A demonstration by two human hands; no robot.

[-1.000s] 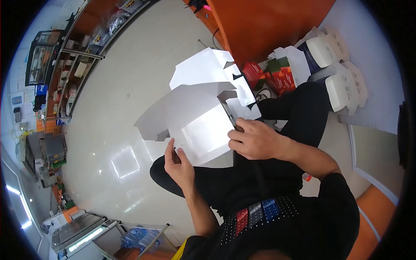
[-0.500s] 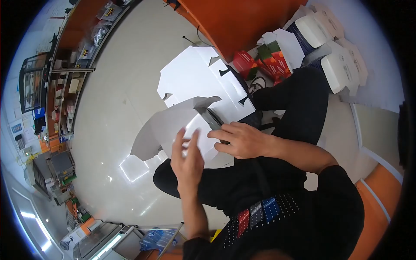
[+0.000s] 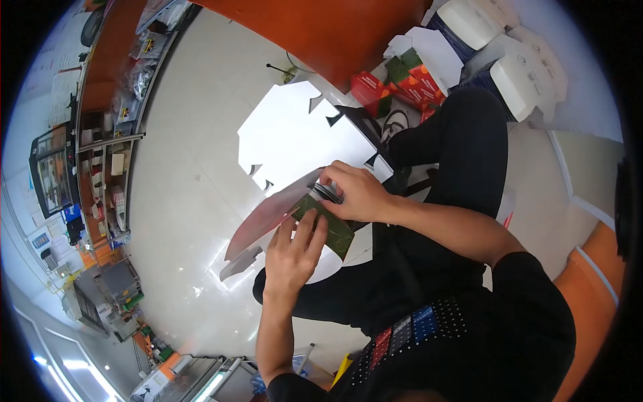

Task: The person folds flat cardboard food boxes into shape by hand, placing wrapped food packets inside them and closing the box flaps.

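Note:
A partly folded carton (image 3: 328, 231) is held above my lap, with a green printed panel facing up and a long curved flap (image 3: 268, 221) rising on its left. My left hand (image 3: 293, 258) is on the carton, its fingers bent over the edge of the green panel; the thumb is hidden. At the carton's far end, the thumb and fingers of my right hand (image 3: 358, 191) pinch the dark folded edges. Just beyond lies a flat white carton blank (image 3: 288, 137) with notched edges, white side up.
Folded red and green cartons (image 3: 408, 84) stand by my shoe (image 3: 395, 125). White cartons (image 3: 516, 90) are stacked at the upper right. An orange panel (image 3: 321, 33) stands ahead, and a shelf unit (image 3: 110, 144) lines the left. Pale tiled floor (image 3: 181, 221) lies between.
The carton has turned so its green panel shows instead of the white inside. My left hand has come down onto it, and my right hand has shifted slightly farther away from me.

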